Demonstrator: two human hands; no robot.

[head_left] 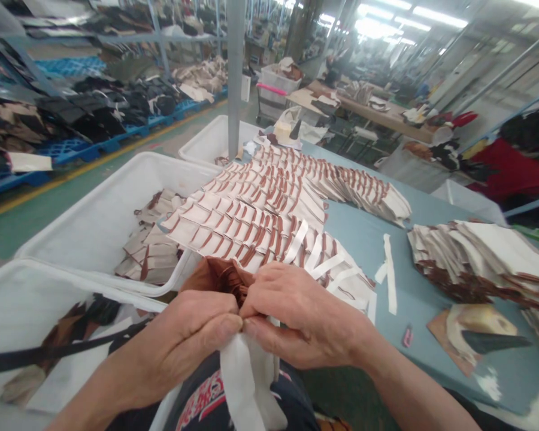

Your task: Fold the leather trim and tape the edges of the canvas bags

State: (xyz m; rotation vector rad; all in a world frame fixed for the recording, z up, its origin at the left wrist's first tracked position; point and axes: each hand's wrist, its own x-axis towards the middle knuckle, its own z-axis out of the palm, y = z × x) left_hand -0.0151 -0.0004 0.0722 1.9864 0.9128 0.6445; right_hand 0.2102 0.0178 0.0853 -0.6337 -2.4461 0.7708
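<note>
Close to my body, my left hand [202, 326] and my right hand [291, 314] meet thumb to thumb, both pinching one brown and white fabric piece [251, 377]. Its brown part [206, 272] bunches up above my fingers, while a white strip hangs down toward my lap. Just beyond my hands, rows of overlapping white pieces with brown edges [233, 221] cover the table's near left side. Several loose white strips [314, 251] lie across those rows. Another white strip [390, 272] rests on the blue table top [354, 233]. The exact grip point is hidden by my fingers.
White plastic bins [94, 197] with fabric pieces stand left of the table. At right are a thick stack of white pieces [485, 251], a tape roll [485, 320] and a small pink object [407, 336]. A grey post [233, 78] rises at the table's far left.
</note>
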